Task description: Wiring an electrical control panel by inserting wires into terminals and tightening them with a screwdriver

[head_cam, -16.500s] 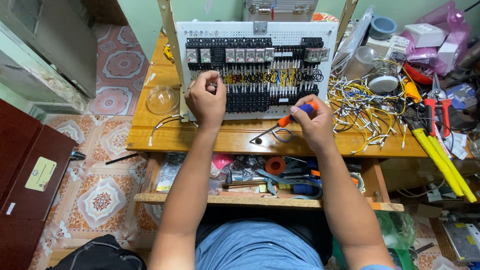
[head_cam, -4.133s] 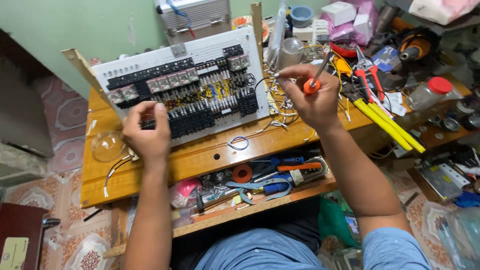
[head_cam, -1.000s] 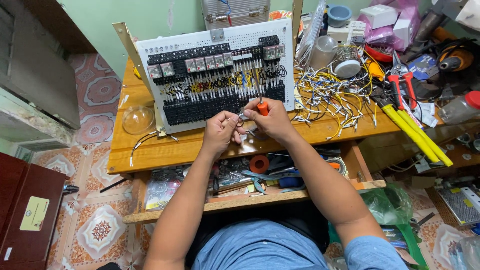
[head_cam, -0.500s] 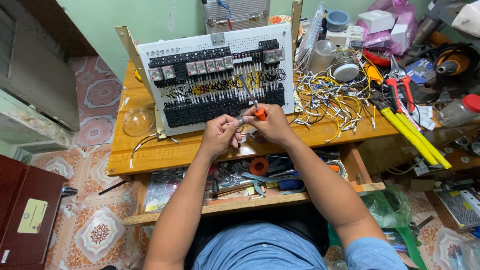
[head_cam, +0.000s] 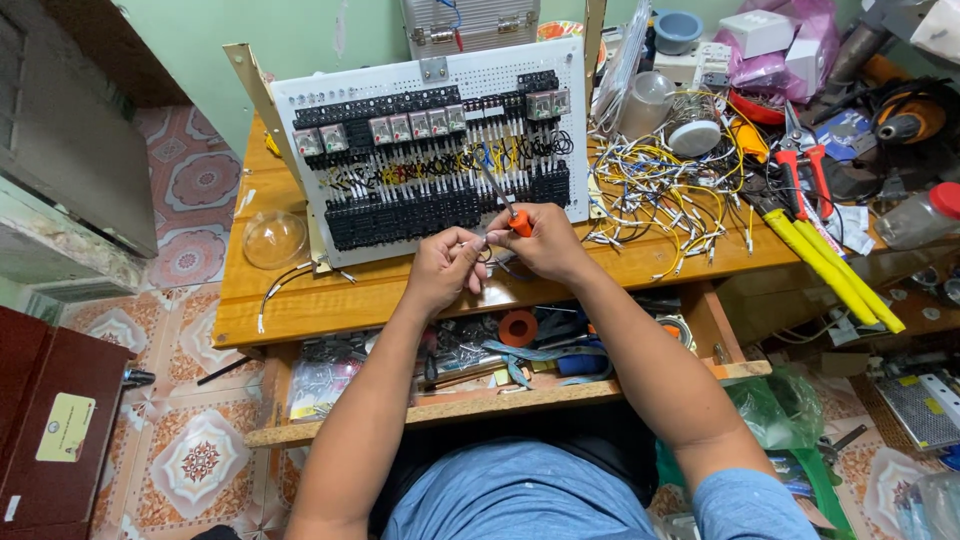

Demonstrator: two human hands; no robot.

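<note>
At the far left of your wooden surface (head_cam: 300, 300) sits a clear plastic dome (head_cam: 274, 238), with a loose white wire (head_cam: 285, 285) curling just beside it. Propped against the wall behind is the white perforated control panel (head_cam: 430, 150), tilted back, carrying rows of black terminal blocks and small relays laced with yellow and black wiring. Your left hand (head_cam: 445, 268) hovers in front of the panel's lower edge, thumb and fingertips pinched on a thin wire end that is too small to make out clearly. Right beside it, nearly touching, your right hand (head_cam: 545, 240) is curled around the orange-handled screwdriver (head_cam: 505, 205); the orange grip sits at your fingertips and the metal shaft slants up and left toward the black terminal row. Below your hands, the lower shelf (head_cam: 480, 405) holds a roll of red tape (head_cam: 518, 327) among scattered tools. Farther right on the surface lies a tangle of white and yellow cut wires (head_cam: 670, 200), then red-handled pliers (head_cam: 805, 170) and long yellow-handled cutters (head_cam: 835, 270) near the edge.
</note>
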